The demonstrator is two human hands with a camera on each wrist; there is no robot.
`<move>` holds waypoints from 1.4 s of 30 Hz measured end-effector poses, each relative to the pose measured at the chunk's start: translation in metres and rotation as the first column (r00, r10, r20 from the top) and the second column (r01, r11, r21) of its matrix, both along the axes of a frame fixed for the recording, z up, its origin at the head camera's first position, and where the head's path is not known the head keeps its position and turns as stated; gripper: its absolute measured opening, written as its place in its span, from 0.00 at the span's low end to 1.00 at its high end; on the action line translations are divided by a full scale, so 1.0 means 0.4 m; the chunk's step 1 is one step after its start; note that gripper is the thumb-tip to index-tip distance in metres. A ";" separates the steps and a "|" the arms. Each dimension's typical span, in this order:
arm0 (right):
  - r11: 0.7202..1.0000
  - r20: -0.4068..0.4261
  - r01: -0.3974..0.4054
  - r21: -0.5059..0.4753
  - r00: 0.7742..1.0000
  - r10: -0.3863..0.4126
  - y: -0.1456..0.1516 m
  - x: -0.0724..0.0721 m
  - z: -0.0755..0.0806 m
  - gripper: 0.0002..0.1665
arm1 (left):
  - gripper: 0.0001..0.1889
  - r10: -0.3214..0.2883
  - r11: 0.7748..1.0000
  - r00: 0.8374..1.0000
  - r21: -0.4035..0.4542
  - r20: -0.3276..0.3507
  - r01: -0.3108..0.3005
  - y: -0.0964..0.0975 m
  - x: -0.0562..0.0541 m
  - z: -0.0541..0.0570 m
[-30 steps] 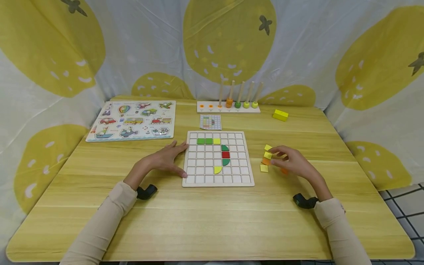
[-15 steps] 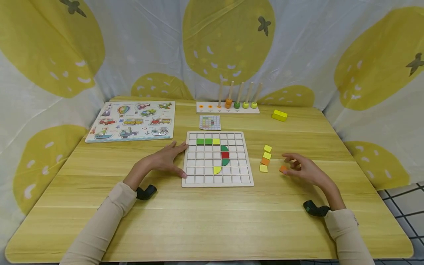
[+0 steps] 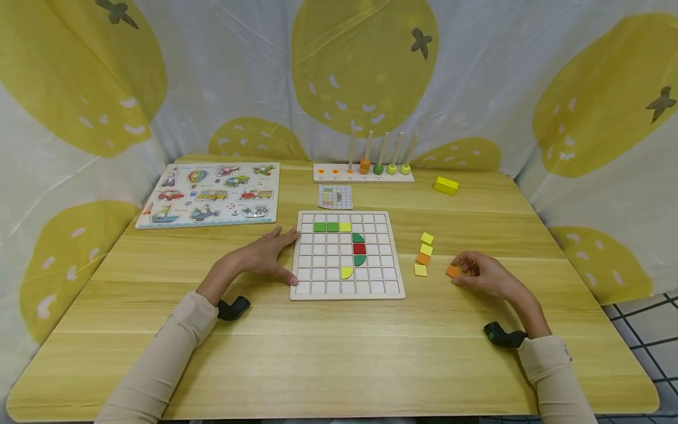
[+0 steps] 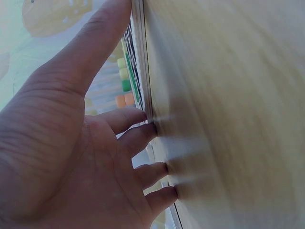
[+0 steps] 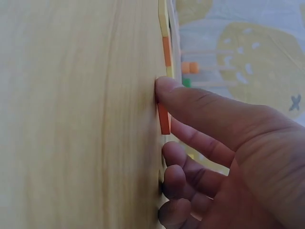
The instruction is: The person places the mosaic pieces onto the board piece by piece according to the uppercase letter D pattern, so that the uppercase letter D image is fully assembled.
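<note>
A white grid board (image 3: 322, 254) lies mid-table, with green, yellow and red tiles set in some of its squares. My left hand (image 3: 263, 254) rests at its left side, fingers spread, thumb at the lower corner; in the left wrist view the fingertips (image 4: 162, 169) meet the table by the board's edge. To the right of the board, my right hand (image 3: 486, 274) pinches an orange square tile (image 3: 452, 271) at the tabletop between thumb and index finger. The right wrist view shows the orange tile's edge (image 5: 163, 119) beside the thumb, the other fingers curled.
Between board and right hand lie yellow tiles (image 3: 421, 270) and another orange tile (image 3: 422, 258). A pattern card (image 3: 335, 196) sits behind the board, before a peg counting stand (image 3: 322, 176). A vehicle picture puzzle (image 3: 209, 194) lies back left, a yellow block (image 3: 446, 185) back right.
My right hand has drawn back right from the yellow tiles and come down on the single orange tile, its thumb and finger closing on it. The left hand has stayed put.
</note>
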State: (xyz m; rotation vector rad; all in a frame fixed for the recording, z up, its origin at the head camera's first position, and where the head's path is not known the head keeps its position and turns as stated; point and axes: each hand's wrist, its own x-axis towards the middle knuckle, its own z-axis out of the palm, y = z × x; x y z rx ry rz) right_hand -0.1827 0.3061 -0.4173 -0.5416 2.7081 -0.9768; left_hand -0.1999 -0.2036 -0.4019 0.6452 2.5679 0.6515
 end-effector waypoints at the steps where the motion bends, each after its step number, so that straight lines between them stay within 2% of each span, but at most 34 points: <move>1: 1.000 0.001 0.002 -0.001 1.000 -0.002 -0.001 0.001 0.001 0.18 | 0.60 0.000 1.000 1.000 0.001 0.001 0.000 0.000 0.000 0.000; 10: 1.000 -0.023 0.007 -0.002 1.000 -0.007 0.002 0.000 -0.004 0.13 | 0.60 0.004 1.000 1.000 0.004 0.005 -0.004 0.000 0.002 0.001; 19: 1.000 -0.024 0.004 -0.027 1.000 -0.005 -0.005 0.000 0.007 0.15 | 0.60 -0.001 1.000 1.000 0.005 -0.001 0.001 0.001 0.003 0.002; 33: 0.999 -0.046 0.012 -0.036 0.999 -0.014 -0.010 -0.009 0.002 0.13 | 0.59 -0.005 1.000 1.000 0.003 -0.004 0.005 0.002 0.002 0.004; 42: 0.998 -0.053 -0.012 -0.062 0.999 0.009 -0.026 -0.014 0.011 0.14 | 0.59 -0.005 1.000 1.000 0.005 -0.002 0.005 0.002 0.004 0.007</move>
